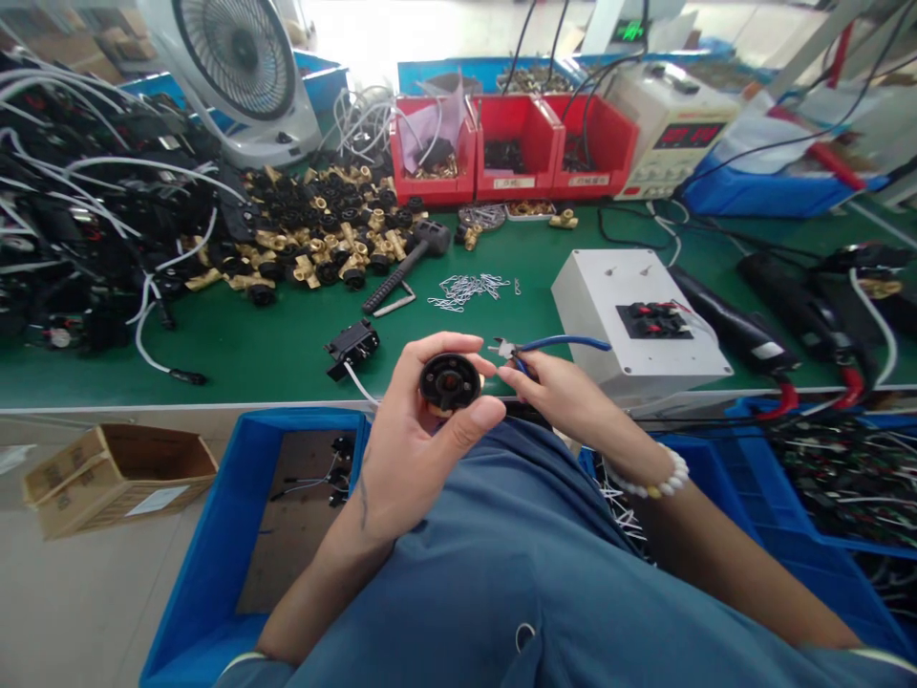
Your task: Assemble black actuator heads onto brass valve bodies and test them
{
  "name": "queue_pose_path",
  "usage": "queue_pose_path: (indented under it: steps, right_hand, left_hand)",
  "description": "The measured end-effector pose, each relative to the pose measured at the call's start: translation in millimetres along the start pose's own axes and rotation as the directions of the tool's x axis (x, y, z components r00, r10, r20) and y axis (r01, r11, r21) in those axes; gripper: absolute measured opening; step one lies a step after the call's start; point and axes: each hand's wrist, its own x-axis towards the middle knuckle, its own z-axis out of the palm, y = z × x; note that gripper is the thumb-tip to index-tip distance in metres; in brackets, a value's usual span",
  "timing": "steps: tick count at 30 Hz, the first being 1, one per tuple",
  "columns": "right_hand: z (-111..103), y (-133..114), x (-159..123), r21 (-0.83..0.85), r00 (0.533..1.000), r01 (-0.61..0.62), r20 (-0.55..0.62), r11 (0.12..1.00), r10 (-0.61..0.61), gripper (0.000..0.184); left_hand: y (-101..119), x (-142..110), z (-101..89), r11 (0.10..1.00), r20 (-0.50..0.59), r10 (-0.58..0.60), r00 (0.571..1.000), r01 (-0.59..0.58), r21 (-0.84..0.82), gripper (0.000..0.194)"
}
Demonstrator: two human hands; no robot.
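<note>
My left hand (415, 430) is closed around a round black part with a brass centre (450, 382), held up in front of my lap at the table's near edge. My right hand (555, 392) grips blue-handled pliers (551, 345), whose jaws point left at the black part's right side. A bead bracelet sits on my right wrist. A small black connector with a white wire (352, 346) lies on the green table (272, 334) just left of my left hand.
A pile of black and brass fittings (322, 229) and a black mallet (405, 263) lie at the middle back. Metal clips (465, 290), a white test box (637, 320), red bins (516, 143), a fan (240, 67), a power supply (673, 124). Blue crates (215, 535) flank my lap.
</note>
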Motion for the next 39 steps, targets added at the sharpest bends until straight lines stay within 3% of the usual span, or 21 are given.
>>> queue_pose_path:
  steps: [4, 6, 7, 8, 9, 11, 13, 16, 18, 20, 22, 23, 24, 25, 29, 32, 33, 35, 37, 39]
  right_hand:
    - [4.0, 12.1, 14.9, -0.148, 0.992, -0.097, -0.099, 0.984, 0.083, 0.019]
    - [4.5, 9.7, 9.8, -0.05, 0.984, -0.012, -0.178, 0.999, 0.003, 0.024]
    - [5.5, 7.1, 5.1, 0.095, 0.984, 0.093, -0.159, 0.991, -0.077, 0.029]
    - [7.5, 3.9, -0.4, 0.304, 0.978, 0.205, -0.106, 0.93, -0.181, 0.036]
    - [10.5, 0.4, -6.4, 0.54, 0.956, 0.267, -0.04, 0.799, -0.292, 0.045]
    - [19.1, -7.1, -17.7, 0.872, 0.887, 0.169, 0.068, 0.46, -0.456, 0.054]
    - [27.9, -13.6, -25.9, 0.976, 0.87, 0.01, 0.099, 0.217, -0.484, 0.049]
    - [34.8, -19.4, -31.6, 0.994, 0.889, -0.095, 0.109, 0.052, -0.445, 0.033]
    - [34.5, -20.6, -32.9, 0.992, 0.891, -0.122, 0.122, 0.03, -0.438, 0.029]
    - [32.6, -20.8, -33.9, 0.99, 0.886, -0.138, 0.141, 0.04, -0.442, 0.029]
    - [31.4, -21.2, -35.3, 0.989, 0.881, -0.143, 0.15, 0.05, -0.449, 0.035]
    - [31.2, -21.8, -36.2, 0.988, 0.879, -0.142, 0.15, 0.052, -0.452, 0.038]
    - [31.2, -22.7, -37.0, 0.988, 0.878, -0.145, 0.153, 0.052, -0.453, 0.04]
    - [31.3, -23.8, -37.8, 0.987, 0.876, -0.151, 0.158, 0.053, -0.455, 0.042]
    - [31.5, -28.8, -40.6, 0.979, 0.873, -0.181, 0.201, 0.088, -0.443, 0.048]
    - [32.2, -31.8, -41.6, 0.978, 0.896, -0.172, 0.207, 0.121, -0.393, 0.047]
    - [32.8, -32.7, -41.7, 0.976, 0.904, -0.169, 0.208, 0.134, -0.372, 0.045]
    - [34.3, -34.6, -41.7, 0.971, 0.915, -0.171, 0.219, 0.166, -0.338, 0.042]
    - [35.2, -36.7, -41.5, 0.967, 0.92, -0.177, 0.23, 0.185, -0.318, 0.041]
    - [34.9, -38.5, -41.5, 0.964, 0.921, -0.177, 0.233, 0.196, -0.312, 0.04]
  left_hand:
    - [-1.2, -1.3, -2.5, 1.0, 0.076, 0.003, 0.997, -0.002, -0.013, 0.034]
    - [-2.1, -0.4, -2.8, 0.998, 0.098, 0.052, 0.994, -0.056, 0.037, 0.031]
    - [-2.7, 0.2, -2.5, 0.994, 0.109, 0.08, 0.991, -0.087, 0.065, 0.03]
    - [-3.4, 0.8, -1.7, 0.99, 0.117, 0.102, 0.988, -0.113, 0.088, 0.031]
    - [-4.2, 1.2, -0.6, 0.986, 0.122, 0.114, 0.986, -0.128, 0.112, 0.032]
    - [-5.8, 1.7, 1.6, 0.978, 0.128, 0.117, 0.985, -0.137, 0.157, 0.034]
    - [-7.5, 3.1, 0.8, 0.972, 0.147, 0.122, 0.982, -0.148, 0.184, 0.027]
    - [-10.4, 10.6, -13.5, 0.93, 0.099, 0.16, 0.982, -0.184, 0.317, 0.037]
    - [-12.8, 20.0, -32.7, 0.783, -0.064, 0.167, 0.984, -0.092, 0.616, 0.045]
    - [-16.9, 31.4, -55.5, 0.44, -0.247, 0.112, 0.963, 0.175, 0.881, 0.053]
    - [-23.8, 42.2, -76.5, 0.139, -0.335, -0.063, 0.94, 0.34, 0.93, 0.059]
    - [-28.3, 46.7, -85.0, 0.076, -0.344, -0.155, 0.926, 0.358, 0.93, 0.059]
    - [-33.4, 50.2, -91.7, 0.096, -0.337, -0.213, 0.917, 0.363, 0.927, 0.057]
    - [-38.8, 52.7, -96.6, 0.178, -0.319, -0.238, 0.918, 0.364, 0.914, 0.055]
    - [-54.1, 51.8, -98.6, 0.619, -0.276, -0.164, 0.947, 0.316, 0.719, 0.06]
    - [-50.5, 44.9, -83.0, 0.896, -0.211, -0.215, 0.954, 0.279, 0.346, 0.065]
    - [-46.8, 42.6, -75.8, 0.949, -0.184, -0.243, 0.952, 0.273, 0.161, 0.065]
    - [-38.4, 38.5, -60.8, 0.956, -0.155, -0.284, 0.946, 0.268, -0.117, 0.06]
    - [-31.7, 33.9, -47.8, 0.956, -0.18, -0.271, 0.946, 0.243, -0.166, 0.052]
    - [-27.8, 27.9, -38.2, 0.981, -0.208, -0.191, 0.959, 0.179, -0.077, 0.048]
